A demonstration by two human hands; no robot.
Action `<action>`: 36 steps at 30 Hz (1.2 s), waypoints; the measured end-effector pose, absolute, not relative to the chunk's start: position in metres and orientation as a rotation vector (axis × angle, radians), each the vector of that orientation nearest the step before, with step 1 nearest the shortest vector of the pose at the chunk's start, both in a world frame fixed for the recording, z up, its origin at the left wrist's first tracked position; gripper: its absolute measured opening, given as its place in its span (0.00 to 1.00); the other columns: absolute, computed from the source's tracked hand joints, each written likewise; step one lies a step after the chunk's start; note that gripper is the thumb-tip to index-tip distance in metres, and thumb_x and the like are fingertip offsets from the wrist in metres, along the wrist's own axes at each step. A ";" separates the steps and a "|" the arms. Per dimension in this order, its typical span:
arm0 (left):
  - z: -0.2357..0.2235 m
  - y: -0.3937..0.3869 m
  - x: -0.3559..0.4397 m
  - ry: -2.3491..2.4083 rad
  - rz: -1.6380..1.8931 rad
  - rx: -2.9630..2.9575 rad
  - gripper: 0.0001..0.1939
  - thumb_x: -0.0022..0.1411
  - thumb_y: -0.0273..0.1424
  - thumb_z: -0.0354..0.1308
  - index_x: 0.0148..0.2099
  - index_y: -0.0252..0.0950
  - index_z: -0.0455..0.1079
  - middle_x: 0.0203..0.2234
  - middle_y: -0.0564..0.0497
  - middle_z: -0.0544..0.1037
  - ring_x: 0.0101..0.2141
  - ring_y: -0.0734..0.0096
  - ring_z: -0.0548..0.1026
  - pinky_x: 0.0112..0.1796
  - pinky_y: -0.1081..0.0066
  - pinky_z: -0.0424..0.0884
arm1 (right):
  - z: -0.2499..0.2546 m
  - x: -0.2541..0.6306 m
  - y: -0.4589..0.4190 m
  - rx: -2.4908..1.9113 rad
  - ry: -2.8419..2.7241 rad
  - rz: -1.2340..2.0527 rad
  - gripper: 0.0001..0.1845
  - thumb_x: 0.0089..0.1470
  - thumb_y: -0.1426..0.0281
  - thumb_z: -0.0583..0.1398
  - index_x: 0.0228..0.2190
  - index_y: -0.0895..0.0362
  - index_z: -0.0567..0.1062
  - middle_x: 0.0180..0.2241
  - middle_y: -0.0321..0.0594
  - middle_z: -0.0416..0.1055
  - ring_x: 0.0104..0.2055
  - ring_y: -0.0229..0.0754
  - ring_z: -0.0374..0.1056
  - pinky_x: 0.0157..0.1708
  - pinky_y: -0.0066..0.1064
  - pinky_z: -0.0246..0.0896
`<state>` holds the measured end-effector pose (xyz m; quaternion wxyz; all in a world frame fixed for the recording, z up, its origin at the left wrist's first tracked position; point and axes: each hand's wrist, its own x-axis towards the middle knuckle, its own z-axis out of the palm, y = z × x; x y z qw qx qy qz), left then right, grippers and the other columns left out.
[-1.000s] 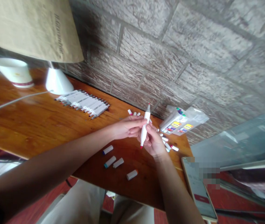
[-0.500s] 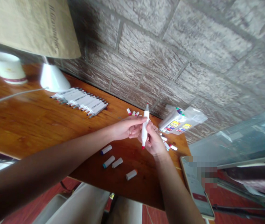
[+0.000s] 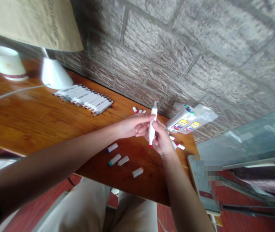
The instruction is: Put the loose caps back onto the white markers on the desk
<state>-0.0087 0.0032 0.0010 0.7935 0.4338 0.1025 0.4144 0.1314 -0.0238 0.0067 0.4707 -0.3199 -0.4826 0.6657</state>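
L hand point(image 3: 134, 126) & R hand point(image 3: 162, 138), fingers pinching uncapped marker point(image 3: 153, 124) above table point(image 3: 31, 119); loose caps point(image 3: 137, 172) nearby, some part-hidden behind hands; marker row point(image 3: 85, 99) & lamp point(image 3: 56, 75) to L; case point(image 3: 181, 123) & phone point(image 3: 204, 185) to R.

Smooth plastic meets rough masonry: a white plastic marker point(image 3: 152, 130) with an even, smooth barrel, a glossy wooden table point(image 3: 31, 116) and a coarse brick-like wall point(image 3: 157, 51).
The tabletop looks varnished, its grain showing through the shine, while the wall is ridged and matt. Loose caps point(image 3: 137, 172) appear smooth plastic; a storage case point(image 3: 205, 118) is clear, shiny plastic. The lampshade point(image 3: 35, 25) looks like matt cloth, the lamp base point(image 3: 55, 75) smooth and glossy, the trousers point(image 3: 86, 199) soft, matt fabric.
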 end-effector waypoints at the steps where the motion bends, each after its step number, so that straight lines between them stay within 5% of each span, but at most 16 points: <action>1: 0.001 0.003 -0.009 0.233 0.897 0.928 0.27 0.52 0.47 0.70 0.21 0.33 0.62 0.07 0.59 0.60 0.09 0.83 0.57 0.12 0.79 0.52 | 0.007 0.131 -0.024 -0.780 -1.169 1.630 0.19 0.45 0.56 0.70 0.27 0.58 0.74 0.14 0.26 0.61 0.12 0.24 0.44 0.10 0.20 0.34; 8: 0.002 0.003 -0.011 0.269 0.908 0.958 0.27 0.55 0.48 0.69 0.21 0.32 0.63 0.09 0.59 0.61 0.10 0.84 0.58 0.13 0.80 0.54 | 0.006 0.130 -0.020 -0.727 -1.104 1.707 0.16 0.47 0.59 0.69 0.28 0.58 0.75 0.13 0.25 0.59 0.13 0.25 0.43 0.12 0.19 0.35; 11: 0.005 0.004 -0.010 0.304 0.952 0.987 0.21 0.54 0.46 0.69 0.36 0.32 0.73 0.12 0.59 0.64 0.12 0.83 0.59 0.15 0.80 0.55 | 0.014 0.141 -0.015 -0.564 -0.932 1.754 0.14 0.48 0.60 0.68 0.26 0.58 0.75 0.12 0.22 0.52 0.12 0.24 0.38 0.12 0.18 0.38; 14: 0.003 0.008 -0.010 0.445 1.049 1.056 0.26 0.56 0.45 0.67 0.49 0.31 0.73 0.13 0.61 0.61 0.14 0.82 0.57 0.16 0.79 0.53 | 0.024 0.160 -0.010 -0.443 -0.767 1.711 0.11 0.48 0.64 0.68 0.25 0.58 0.75 0.12 0.20 0.49 0.13 0.24 0.35 0.13 0.17 0.44; 17: -0.004 0.014 -0.013 0.668 1.150 1.231 0.22 0.61 0.47 0.60 0.44 0.31 0.73 0.14 0.61 0.60 0.15 0.82 0.55 0.18 0.78 0.51 | 0.030 0.173 -0.007 -0.424 -0.725 1.652 0.08 0.48 0.67 0.68 0.27 0.58 0.77 0.13 0.20 0.50 0.14 0.23 0.33 0.14 0.17 0.44; 26: -0.017 0.029 -0.037 1.444 0.941 2.256 0.20 0.69 0.44 0.50 0.37 0.39 0.78 0.23 0.53 0.78 0.26 0.72 0.73 0.30 0.72 0.56 | 0.031 0.174 -0.008 -0.485 -0.676 1.534 0.05 0.51 0.66 0.65 0.30 0.54 0.76 0.14 0.21 0.47 0.13 0.26 0.35 0.14 0.20 0.41; 32: -0.027 0.040 -0.043 1.701 0.831 2.426 0.18 0.69 0.41 0.50 0.48 0.38 0.77 0.44 0.44 0.81 0.48 0.54 0.75 0.47 0.61 0.66 | 0.026 0.185 0.003 -0.720 -0.842 1.190 0.10 0.52 0.62 0.63 0.36 0.53 0.74 0.13 0.20 0.53 0.13 0.28 0.35 0.15 0.24 0.33; 36: -0.033 0.041 -0.043 1.784 0.722 2.456 0.23 0.67 0.43 0.53 0.57 0.36 0.73 0.60 0.38 0.70 0.60 0.45 0.66 0.56 0.51 0.63 | 0.013 0.180 0.006 -1.004 -0.930 0.764 0.18 0.54 0.55 0.62 0.38 0.57 0.74 0.15 0.25 0.61 0.16 0.29 0.49 0.18 0.25 0.39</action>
